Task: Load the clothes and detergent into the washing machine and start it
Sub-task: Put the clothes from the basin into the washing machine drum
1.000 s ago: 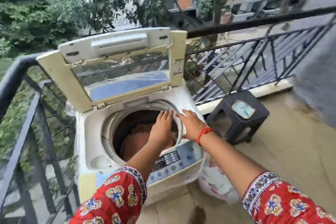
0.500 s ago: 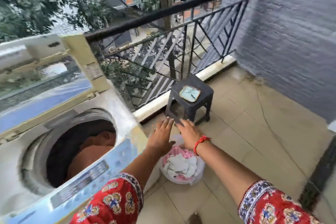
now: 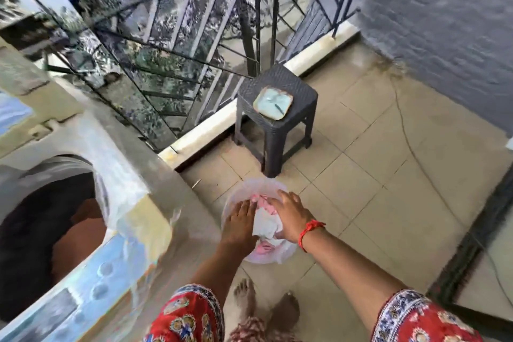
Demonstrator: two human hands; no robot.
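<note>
A translucent bag of white and pink clothes sits on the tiled floor beside the top-loading washing machine. The machine's lid is up, and orange-brown clothes lie in its drum. Both my hands are down in the bag. My left hand lies flat on the clothes with straight fingers. My right hand, a red thread on its wrist, curls its fingers and thumb round the white cloth. No detergent is in view.
A dark plastic stool carrying a small teal dish stands just behind the bag, against the balcony railing. A grey wall closes the right side. My bare feet stand on the tiles below the bag.
Both hands left the washer's drum, swung right and went down into the bag of clothes. The view turned from the machine toward the floor and stool.
</note>
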